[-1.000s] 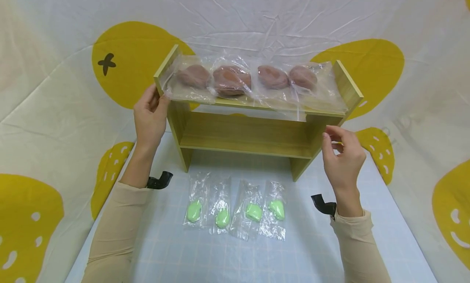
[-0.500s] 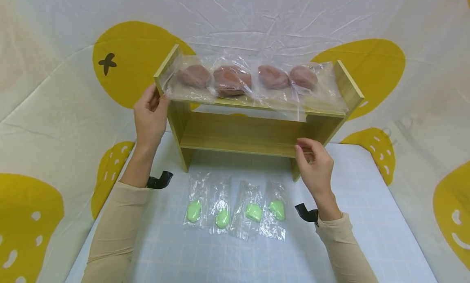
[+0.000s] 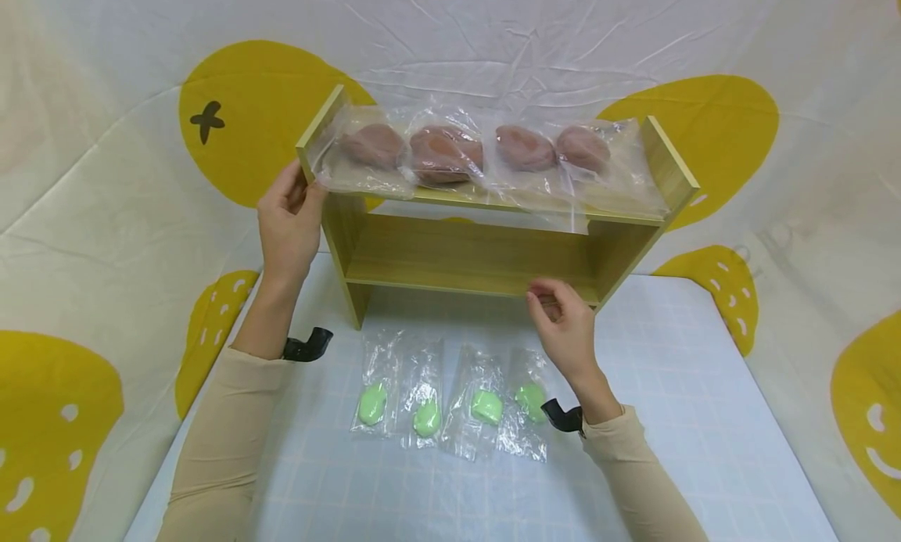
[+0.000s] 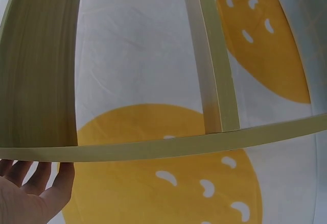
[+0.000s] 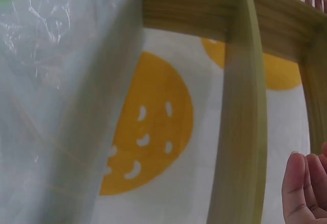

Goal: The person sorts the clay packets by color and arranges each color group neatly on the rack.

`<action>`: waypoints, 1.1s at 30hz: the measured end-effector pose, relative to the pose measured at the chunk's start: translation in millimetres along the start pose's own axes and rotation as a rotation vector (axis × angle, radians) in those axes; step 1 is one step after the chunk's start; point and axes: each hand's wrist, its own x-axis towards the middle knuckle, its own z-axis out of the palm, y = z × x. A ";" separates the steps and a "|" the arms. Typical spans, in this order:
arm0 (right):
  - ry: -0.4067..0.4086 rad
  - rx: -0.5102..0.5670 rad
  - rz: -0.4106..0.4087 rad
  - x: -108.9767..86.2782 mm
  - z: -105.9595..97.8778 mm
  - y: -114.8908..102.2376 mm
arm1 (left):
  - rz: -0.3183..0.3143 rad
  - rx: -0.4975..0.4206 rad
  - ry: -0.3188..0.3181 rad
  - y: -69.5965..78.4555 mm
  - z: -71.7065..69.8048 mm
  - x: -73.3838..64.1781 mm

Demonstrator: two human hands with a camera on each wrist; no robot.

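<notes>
A small two-tier wooden shelf (image 3: 464, 254) stands on the table. My left hand (image 3: 288, 225) rests against the outer face of its left side panel (image 4: 138, 151), near the top board; the fingertips touch the wood from outside. My right hand (image 3: 563, 323), fingers loosely bent and holding nothing, is in front of the lower board, toward its right end. On the top board lie several clear bags with reddish-brown lumps (image 3: 446, 155). Several small clear bags with pale green lumps (image 3: 487, 407) lie in a row on the table before the shelf.
The table (image 3: 436, 499) has a pale blue checked cover. Behind and beside it hangs a white cloth (image 3: 493, 49) with yellow shapes. A black curved piece (image 3: 563, 415) is strapped at my right wrist, another (image 3: 310, 344) at my left.
My right hand has moved left and toward me, from beside the shelf's right panel to the front of the lower board. My left hand, the shelf and the bags have stayed put.
</notes>
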 end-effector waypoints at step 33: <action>-0.527 0.560 0.727 -28.6 56.8 43.5 | 0.008 -0.021 -0.002 -1.7 -0.2 0.6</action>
